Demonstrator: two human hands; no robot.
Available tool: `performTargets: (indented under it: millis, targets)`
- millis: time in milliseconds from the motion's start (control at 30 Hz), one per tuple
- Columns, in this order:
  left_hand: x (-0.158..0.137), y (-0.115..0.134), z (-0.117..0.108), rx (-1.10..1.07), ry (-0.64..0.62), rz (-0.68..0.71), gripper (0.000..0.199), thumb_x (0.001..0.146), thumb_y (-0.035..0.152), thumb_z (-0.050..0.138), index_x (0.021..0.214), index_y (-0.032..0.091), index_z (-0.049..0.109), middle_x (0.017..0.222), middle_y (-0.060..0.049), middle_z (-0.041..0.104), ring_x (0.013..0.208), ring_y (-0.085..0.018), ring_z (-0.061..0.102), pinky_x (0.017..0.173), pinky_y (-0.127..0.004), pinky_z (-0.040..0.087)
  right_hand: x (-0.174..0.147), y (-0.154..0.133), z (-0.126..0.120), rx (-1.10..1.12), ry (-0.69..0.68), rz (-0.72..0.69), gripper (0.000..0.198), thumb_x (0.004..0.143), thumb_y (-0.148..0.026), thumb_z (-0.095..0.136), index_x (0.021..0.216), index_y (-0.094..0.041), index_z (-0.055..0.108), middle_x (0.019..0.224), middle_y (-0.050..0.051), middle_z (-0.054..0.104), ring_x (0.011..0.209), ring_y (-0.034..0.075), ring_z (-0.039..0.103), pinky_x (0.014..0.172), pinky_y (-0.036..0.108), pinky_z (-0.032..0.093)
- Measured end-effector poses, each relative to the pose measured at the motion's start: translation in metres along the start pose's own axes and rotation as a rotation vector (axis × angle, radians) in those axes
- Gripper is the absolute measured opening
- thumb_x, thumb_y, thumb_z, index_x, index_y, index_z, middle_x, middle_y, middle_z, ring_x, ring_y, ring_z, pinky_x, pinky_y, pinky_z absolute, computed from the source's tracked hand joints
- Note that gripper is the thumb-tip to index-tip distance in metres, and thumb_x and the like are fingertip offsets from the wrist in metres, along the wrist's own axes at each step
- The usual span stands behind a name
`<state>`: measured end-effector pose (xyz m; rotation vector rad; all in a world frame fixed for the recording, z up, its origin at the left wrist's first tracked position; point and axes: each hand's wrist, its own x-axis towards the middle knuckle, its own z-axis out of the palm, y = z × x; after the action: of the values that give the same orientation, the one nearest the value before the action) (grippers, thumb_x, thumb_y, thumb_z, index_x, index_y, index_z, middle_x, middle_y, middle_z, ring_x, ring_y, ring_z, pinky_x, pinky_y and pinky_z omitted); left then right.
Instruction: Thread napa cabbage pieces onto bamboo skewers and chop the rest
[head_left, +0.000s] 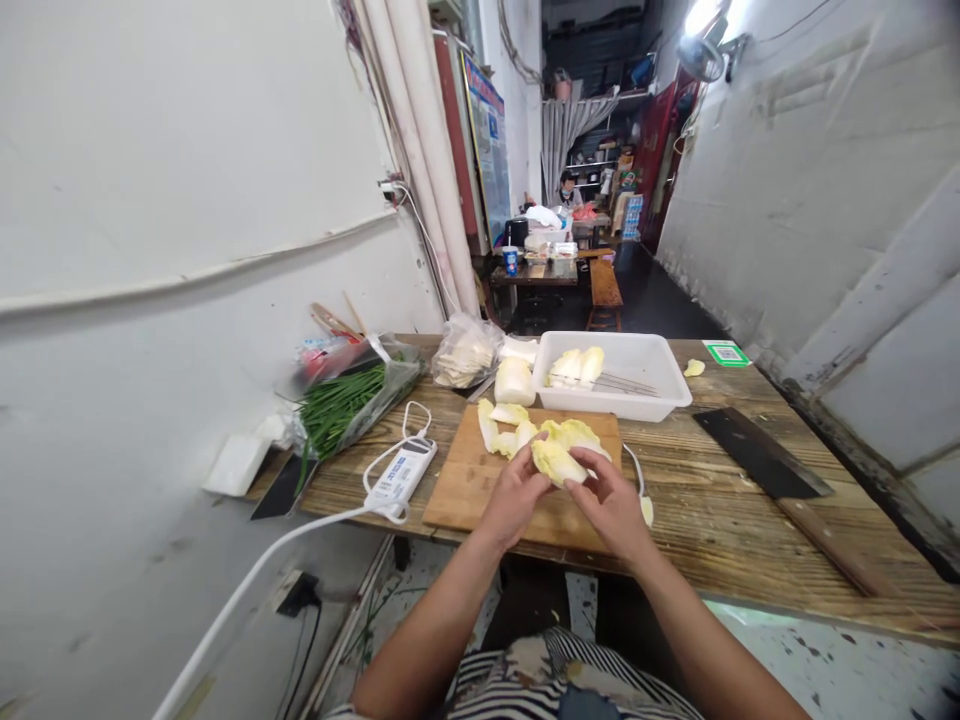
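Observation:
Between my left hand and my right hand is a pale yellow napa cabbage leaf. The fingers of both hands are closed on its edges, just above the wooden cutting board. More cabbage leaves lie on the board's far left part, and others sit right behind my hands. Past the board stands a white plastic tray; cabbage leaves threaded on thin skewers rest in it. A white roll stands left of the tray.
A cleaver lies on the right of the table, its handle toward me. To the left are a power strip with its cord, bagged green chives and a clear bag of pale slices. A person sits far back.

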<state>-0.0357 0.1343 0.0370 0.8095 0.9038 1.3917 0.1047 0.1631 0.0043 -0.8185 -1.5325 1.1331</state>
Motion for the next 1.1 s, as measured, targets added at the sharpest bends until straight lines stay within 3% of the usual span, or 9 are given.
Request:
performTargets:
  millis: [133, 267, 400, 567, 633, 700, 800, 900, 1100]
  targets:
    - [0.004, -0.009, -0.009, 0.337, -0.017, 0.123, 0.066, 0.067, 0.009, 0.057, 0.131, 0.015, 0.045, 0.127, -0.009, 0.057, 0.11, -0.018, 0.056, 0.095, -0.027, 0.044, 0.001, 0.003, -0.003, 0.021, -0.044, 0.122, 0.032, 0.077, -0.025, 0.068, 0.106, -0.017, 0.06, 0.107, 0.007, 0.062, 0.095, 0.02, 0.059, 0.084, 0.041, 0.049]
    - [0.013, -0.006, -0.023, 0.756, 0.054, 0.218, 0.061, 0.066, 0.008, 0.054, 0.126, 0.016, 0.053, 0.107, -0.007, 0.067, 0.088, -0.018, 0.064, 0.081, -0.029, 0.051, 0.009, 0.004, -0.013, 0.131, -0.079, 0.235, 0.026, 0.087, -0.033, 0.059, 0.106, -0.014, 0.058, 0.094, 0.004, 0.063, 0.077, 0.014, 0.062, 0.066, 0.032, 0.053]
    - [0.03, 0.011, -0.033, 0.924, 0.157, 0.312, 0.055, 0.065, 0.01, 0.059, 0.119, 0.018, 0.059, 0.112, -0.009, 0.065, 0.099, -0.025, 0.06, 0.092, -0.04, 0.044, 0.022, 0.005, -0.022, 0.221, -0.062, 0.285, 0.035, 0.092, -0.045, 0.045, 0.099, -0.013, 0.058, 0.08, 0.001, 0.062, 0.06, 0.01, 0.058, 0.056, 0.027, 0.051]
    - [0.04, 0.023, -0.031, 0.843, 0.253, 0.345, 0.051, 0.07, 0.021, 0.066, 0.12, 0.015, 0.056, 0.132, -0.015, 0.05, 0.129, -0.032, 0.037, 0.109, -0.045, 0.026, 0.029, 0.009, -0.016, 0.173, 0.035, 0.205, 0.035, 0.091, -0.045, 0.048, 0.103, -0.014, 0.058, 0.087, 0.003, 0.063, 0.066, 0.012, 0.061, 0.062, 0.03, 0.052]
    - [0.034, 0.019, -0.024, 0.713, 0.243, 0.284, 0.043, 0.073, 0.027, 0.066, 0.114, 0.016, 0.06, 0.126, -0.014, 0.055, 0.123, -0.03, 0.045, 0.105, -0.042, 0.034, 0.027, 0.009, -0.009, 0.08, 0.102, 0.13, 0.034, 0.087, -0.04, 0.056, 0.11, -0.014, 0.056, 0.098, 0.005, 0.063, 0.076, 0.015, 0.061, 0.068, 0.034, 0.052]
    - [0.026, 0.012, -0.015, 0.594, 0.186, 0.182, 0.039, 0.074, 0.032, 0.067, 0.109, 0.014, 0.062, 0.108, -0.014, 0.065, 0.102, -0.027, 0.06, 0.091, -0.04, 0.046, 0.023, 0.005, -0.002, -0.039, 0.15, 0.031, 0.037, 0.081, -0.035, 0.063, 0.113, -0.017, 0.056, 0.109, 0.009, 0.06, 0.091, 0.02, 0.059, 0.079, 0.041, 0.05]
    - [0.016, 0.006, -0.006, 0.316, 0.118, 0.021, 0.052, 0.071, 0.034, 0.072, 0.116, 0.012, 0.057, 0.094, -0.011, 0.069, 0.082, -0.02, 0.066, 0.076, -0.033, 0.053, 0.016, -0.007, 0.005, -0.193, 0.097, -0.138, 0.038, 0.076, -0.03, 0.067, 0.113, -0.022, 0.06, 0.116, 0.01, 0.058, 0.107, 0.024, 0.053, 0.094, 0.044, 0.043]
    - [0.011, 0.008, -0.008, -0.015, 0.046, -0.092, 0.057, 0.065, 0.029, 0.078, 0.115, 0.012, 0.056, 0.096, -0.01, 0.069, 0.082, -0.018, 0.066, 0.075, -0.03, 0.052, 0.012, -0.018, 0.005, -0.286, -0.01, -0.284, 0.034, 0.078, -0.024, 0.063, 0.111, -0.024, 0.063, 0.112, 0.009, 0.06, 0.105, 0.023, 0.055, 0.094, 0.041, 0.044]
    - [0.006, 0.018, -0.021, -0.108, -0.106, -0.137, 0.047, 0.071, 0.023, 0.074, 0.113, 0.014, 0.058, 0.103, -0.009, 0.066, 0.09, -0.018, 0.064, 0.083, -0.033, 0.052, 0.013, -0.027, -0.003, -0.412, -0.092, -0.454, 0.026, 0.083, -0.022, 0.056, 0.108, -0.024, 0.063, 0.106, 0.008, 0.063, 0.1, 0.021, 0.059, 0.089, 0.039, 0.049]
